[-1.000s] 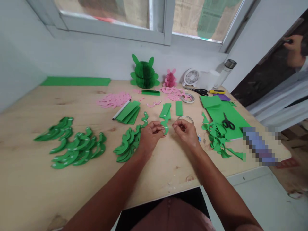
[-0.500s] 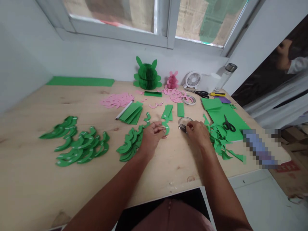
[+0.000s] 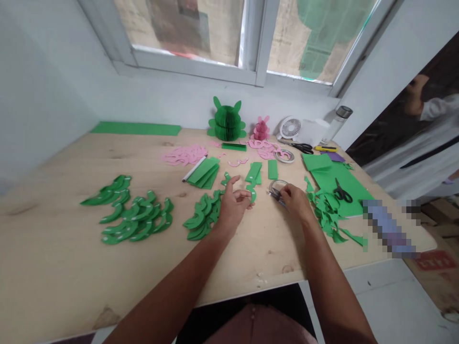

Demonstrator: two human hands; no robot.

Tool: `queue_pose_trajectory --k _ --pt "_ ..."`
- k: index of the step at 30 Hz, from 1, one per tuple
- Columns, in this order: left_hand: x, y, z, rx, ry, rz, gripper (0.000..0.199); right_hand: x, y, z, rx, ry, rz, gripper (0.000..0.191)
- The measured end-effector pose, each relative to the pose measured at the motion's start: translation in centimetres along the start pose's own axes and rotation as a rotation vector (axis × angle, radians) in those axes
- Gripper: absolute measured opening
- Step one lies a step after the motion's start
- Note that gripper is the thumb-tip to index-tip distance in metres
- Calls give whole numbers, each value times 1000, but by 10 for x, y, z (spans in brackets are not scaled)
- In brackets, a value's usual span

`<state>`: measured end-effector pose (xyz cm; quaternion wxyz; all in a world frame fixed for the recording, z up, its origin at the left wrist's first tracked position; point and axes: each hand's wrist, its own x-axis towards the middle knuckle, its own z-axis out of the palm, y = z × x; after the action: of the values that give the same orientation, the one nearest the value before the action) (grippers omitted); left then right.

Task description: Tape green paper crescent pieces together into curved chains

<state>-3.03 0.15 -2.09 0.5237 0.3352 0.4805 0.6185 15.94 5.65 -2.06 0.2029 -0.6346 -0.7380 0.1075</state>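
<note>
My left hand (image 3: 234,203) pinches a wavy green paper cutout (image 3: 253,195) with white patches on it; thumb or forefinger points up, away from the paper. Close beside that hand lies a pile of similar green cutouts (image 3: 202,215), partly covered by it. My right hand (image 3: 294,199) is closed at a slim dark tool with a silvery tip (image 3: 275,195), whose exact kind I cannot make out. This tool lies against a thin tape roll (image 3: 278,182) on the table. Folded green paper strips (image 3: 254,171) are just beyond the cutout.
More green cutouts (image 3: 139,217) are piled at left, pink ones (image 3: 186,155) behind. Scissors (image 3: 342,191) rest on green sheets at right, beside paper scraps (image 3: 328,215). A green paper figure (image 3: 227,122), a pink one (image 3: 261,129) and a fan (image 3: 289,127) stand along the wall.
A finger of my left hand has lifted from the cutout, which is still held. My right hand stays by the tape roll, and more of the slim tool shows. The view has shifted slightly.
</note>
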Motion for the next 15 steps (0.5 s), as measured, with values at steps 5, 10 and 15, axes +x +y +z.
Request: queue_pose_trajectory --k 5,10,15 --pt "1 -1 -1 12 31 28 63 1 -2 0 209 19 12 22" --pt "2 -2 -3 71 -5 7 19 -2 -11 3 487 46 13 23" --pt "4 -9 -3 101 11 -36 15 -5 -22 8 663 13 -26 23"
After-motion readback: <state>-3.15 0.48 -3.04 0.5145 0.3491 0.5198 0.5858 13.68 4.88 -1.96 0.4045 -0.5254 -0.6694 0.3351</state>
